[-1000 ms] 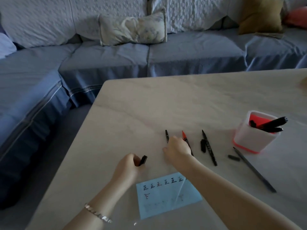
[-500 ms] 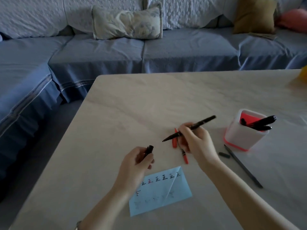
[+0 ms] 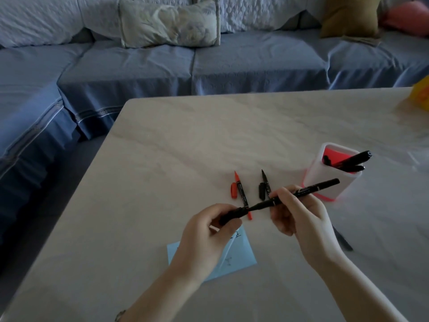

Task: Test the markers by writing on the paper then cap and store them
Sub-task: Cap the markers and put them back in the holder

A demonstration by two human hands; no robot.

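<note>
My right hand (image 3: 299,214) grips a black marker (image 3: 308,191) by its middle, held slanting above the table. My left hand (image 3: 206,231) pinches a black cap (image 3: 232,216) that meets the marker's lower tip. Under my left hand lies a blue paper (image 3: 241,254) with written characters, partly hidden. Behind the hands an uncapped red marker (image 3: 241,194) lies beside its red cap (image 3: 233,190), and an uncapped black marker (image 3: 265,182) lies beside its black cap (image 3: 261,190). A white and red holder (image 3: 329,180) at the right holds black markers (image 3: 348,161).
A dark pen (image 3: 343,240) lies on the table behind my right wrist. A yellow object (image 3: 421,94) sits at the table's far right edge. A blue sofa (image 3: 209,63) with cushions runs along the far and left sides.
My right hand lifted a black marker off the table and brought it toward my left hand. The cap in my left hand now meets the marker's tip. The camera tilted down.
</note>
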